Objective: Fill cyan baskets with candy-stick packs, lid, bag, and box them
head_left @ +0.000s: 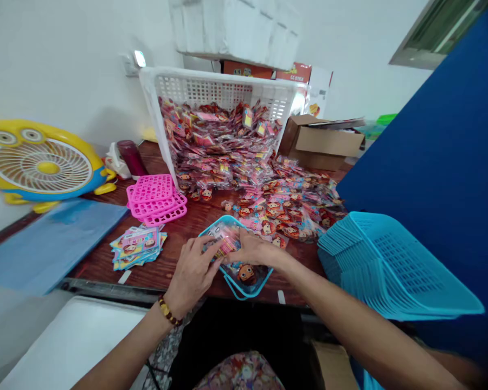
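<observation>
A small blue plastic basket (pixel 249 296) stands at the table's front edge, with a packet showing a brown cartoon face (pixel 247 273) inside. Over its far half, both hands grip a clear-wrapped pink packet (pixel 226 238). My left hand (pixel 193 269) pinches the packet's near left side with thumb and fingers. From the right, my right hand (pixel 249 248) holds the same packet, its fingertips partly hidden. Just behind the basket lies a spread of similar wrapped packets (pixel 284 208), which spill from a tipped white crate (pixel 223 77).
Nested blue baskets (pixel 410 254) stand at the right beside a blue panel (pixel 435 162). Pink perforated lids (pixel 156 197) and a pile of printed cards (pixel 138 246) lie left. Farther left are a yellow fan (pixel 44 165) and blue plastic sheets (pixel 52 244). An open carton (pixel 329 143) stands behind.
</observation>
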The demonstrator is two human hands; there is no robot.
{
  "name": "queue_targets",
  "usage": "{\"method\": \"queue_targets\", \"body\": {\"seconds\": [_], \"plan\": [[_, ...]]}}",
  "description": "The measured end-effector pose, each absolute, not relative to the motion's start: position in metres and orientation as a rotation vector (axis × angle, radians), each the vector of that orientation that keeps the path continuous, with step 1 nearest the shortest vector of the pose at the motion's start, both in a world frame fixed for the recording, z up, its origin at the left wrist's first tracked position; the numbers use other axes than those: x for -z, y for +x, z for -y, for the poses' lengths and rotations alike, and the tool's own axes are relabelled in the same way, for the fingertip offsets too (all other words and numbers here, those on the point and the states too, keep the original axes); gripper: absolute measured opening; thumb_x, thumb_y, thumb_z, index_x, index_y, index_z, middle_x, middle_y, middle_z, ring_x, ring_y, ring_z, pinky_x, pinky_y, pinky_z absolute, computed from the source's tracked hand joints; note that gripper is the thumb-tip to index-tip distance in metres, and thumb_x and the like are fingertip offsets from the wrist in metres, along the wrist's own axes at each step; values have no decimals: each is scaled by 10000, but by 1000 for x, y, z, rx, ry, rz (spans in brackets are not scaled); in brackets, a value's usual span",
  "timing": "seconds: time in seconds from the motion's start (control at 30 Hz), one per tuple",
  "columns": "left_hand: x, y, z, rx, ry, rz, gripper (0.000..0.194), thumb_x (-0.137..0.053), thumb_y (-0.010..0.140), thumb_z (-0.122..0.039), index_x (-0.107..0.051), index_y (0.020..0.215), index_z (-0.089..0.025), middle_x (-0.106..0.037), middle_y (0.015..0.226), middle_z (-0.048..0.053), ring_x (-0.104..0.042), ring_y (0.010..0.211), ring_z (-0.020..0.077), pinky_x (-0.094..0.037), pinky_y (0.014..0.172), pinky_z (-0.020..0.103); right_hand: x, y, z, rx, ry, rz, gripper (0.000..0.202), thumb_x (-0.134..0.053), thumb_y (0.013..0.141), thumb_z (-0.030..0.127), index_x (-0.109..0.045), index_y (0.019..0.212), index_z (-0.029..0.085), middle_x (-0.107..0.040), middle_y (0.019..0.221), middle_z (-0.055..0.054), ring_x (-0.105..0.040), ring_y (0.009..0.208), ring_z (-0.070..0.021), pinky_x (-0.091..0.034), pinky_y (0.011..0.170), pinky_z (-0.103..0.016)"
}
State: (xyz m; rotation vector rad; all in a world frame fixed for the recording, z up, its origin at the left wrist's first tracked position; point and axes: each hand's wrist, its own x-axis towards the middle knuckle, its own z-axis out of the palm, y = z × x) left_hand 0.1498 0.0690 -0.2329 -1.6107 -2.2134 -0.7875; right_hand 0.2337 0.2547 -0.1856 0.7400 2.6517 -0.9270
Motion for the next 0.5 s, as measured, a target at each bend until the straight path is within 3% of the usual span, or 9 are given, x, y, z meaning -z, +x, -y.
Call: {"method": "queue_targets", "body": {"seconds": [0.1, 0.27, 0.37, 0.5], "plan": [[235, 148, -71, 677, -1599, 2298, 341, -540, 955, -209, -540, 1295, -220, -567, 1232, 110, -538, 1090, 278, -453, 914, 459, 174, 242, -250, 816, 625, -2661, 1102, -720, 656, 725, -318, 1519, 170, -474, 1462, -200, -486, 1319, -364, -436, 1041, -474], [232, 147, -67, 545, -1578, 2365, 284, -555, 956, -237, -569, 1235, -186, -622, 1159, 94, -575, 1036, 272, -441, 890, 458, 160, 267, -239, 470, 558, -2919, 743, -638, 883, 493, -349, 1521, 247, -512, 1444, -152, -501, 1304, -356, -413, 1047, -526], [228, 149, -69, 469, -1612, 2342, 302, -566, 957, -296, -579, 1244, -205, -638, 1147, 84, -584, 1027, 274, -434, 894, 459, 176, 277, -242, 268, 435, -3059, 652, -612, 922, 380, -363, 1516, 276, -518, 1456, -106, -498, 1291, -342, -380, 1070, -557], [220, 152, -82, 312, -1671, 2359, 204, -554, 960, -278, -633, 1139, -220, -668, 1049, 54, -610, 964, 262, -408, 961, 480, 216, 282, -250, 98, 360, -3186, 654, -623, 904, 474, -425, 1479, 234, -440, 1525, -113, -366, 1382, -385, -272, 1099, -666]]}}
